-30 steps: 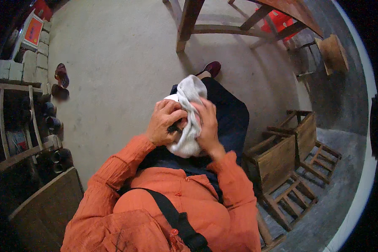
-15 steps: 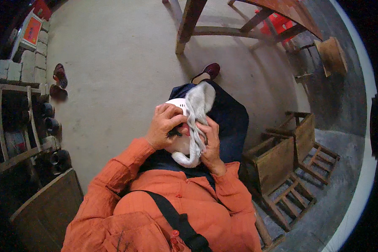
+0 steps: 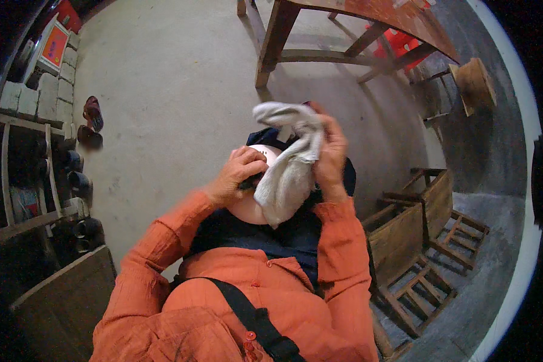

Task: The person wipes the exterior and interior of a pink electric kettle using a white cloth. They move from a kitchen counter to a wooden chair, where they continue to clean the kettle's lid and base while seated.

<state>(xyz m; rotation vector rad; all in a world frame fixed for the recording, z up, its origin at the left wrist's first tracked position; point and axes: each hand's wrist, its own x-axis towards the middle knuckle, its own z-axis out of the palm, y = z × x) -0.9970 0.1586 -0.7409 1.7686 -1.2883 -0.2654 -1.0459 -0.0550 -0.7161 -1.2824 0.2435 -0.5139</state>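
On my lap rests a rounded, smooth, pale pink-and-white object (image 3: 242, 210) with small dark slots near its top; its kind I cannot make out. My left hand (image 3: 235, 176) lies closed on its left side, fingers curled over the edge, and something small and dark shows beneath the fingers. In my right hand (image 3: 332, 151) a crumpled grey-white cloth (image 3: 288, 184) is gripped by its right edge, raised partly off my lap. Its lower part hangs across the pink object and covers that object's right side, while its upper end curls over to the left.
Wooden stools (image 3: 398, 241) stand close on my right. Ahead is a wooden table (image 3: 320, 57), with a red plastic stool (image 3: 398, 45) behind its legs. To the left are a rack (image 3: 27, 226) with footwear, a wooden board (image 3: 69, 301) and a pair of dark shoes (image 3: 92, 120).
My right hand has moved up and to the right, pulling the cloth away from the middle of the pink object. My left hand stays on that object.
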